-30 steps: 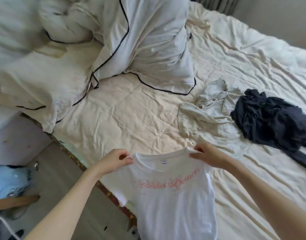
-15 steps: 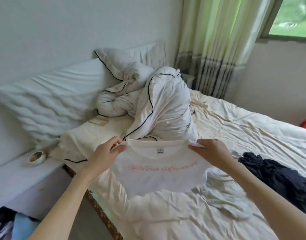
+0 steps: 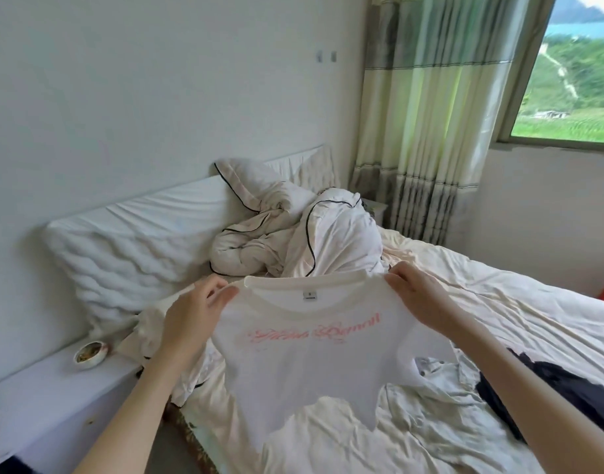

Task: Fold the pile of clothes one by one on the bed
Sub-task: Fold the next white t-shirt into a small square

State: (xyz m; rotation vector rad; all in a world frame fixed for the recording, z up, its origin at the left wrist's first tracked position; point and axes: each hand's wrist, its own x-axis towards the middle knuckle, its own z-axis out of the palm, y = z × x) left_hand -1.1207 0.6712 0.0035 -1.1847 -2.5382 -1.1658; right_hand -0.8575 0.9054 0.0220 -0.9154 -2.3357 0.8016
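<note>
White tee (image 3: pixel 304 354) held up in the air at centre frame, spread by its shoulders above the bed (image 3: pixel 498 302), pink script across the chest, small tag inside the collar, hem hanging ragged over the sheet. Left hand (image 3: pixel 194 316) at the tee's left shoulder, fingers curled and pinching the cloth. Right hand (image 3: pixel 420 295) at the right shoulder, fingers likewise gripping the fabric. Both bare forearms reaching in from the bottom corners.

Behind the tee, upper centre: a rumpled white duvet (image 3: pixel 314 241) with black piping, heaped against a white headboard (image 3: pixel 129 244). The tee covers part of the bed's middle and the duvet's lower edge.

Lower right, lying on the sheet: a pale crumpled shirt (image 3: pixel 440 378), partly hidden by the tee's right sleeve, and just beside it a dark garment (image 3: pixel 550 384), cut across by the right forearm. Sheet cream and creased.

Lower left: a white bedside counter (image 3: pixel 54 398) carrying a small bowl (image 3: pixel 90 352) with something brownish inside, contents unclear. A dark shape at the bottom left corner, too cut off to identify.

Upper right: striped green and grey curtain (image 3: pixel 430 114) hanging beside a window (image 3: pixel 574 80) showing green hillside. Plain white wall across the upper left. A sliver of something red at the right edge, past the bed.
</note>
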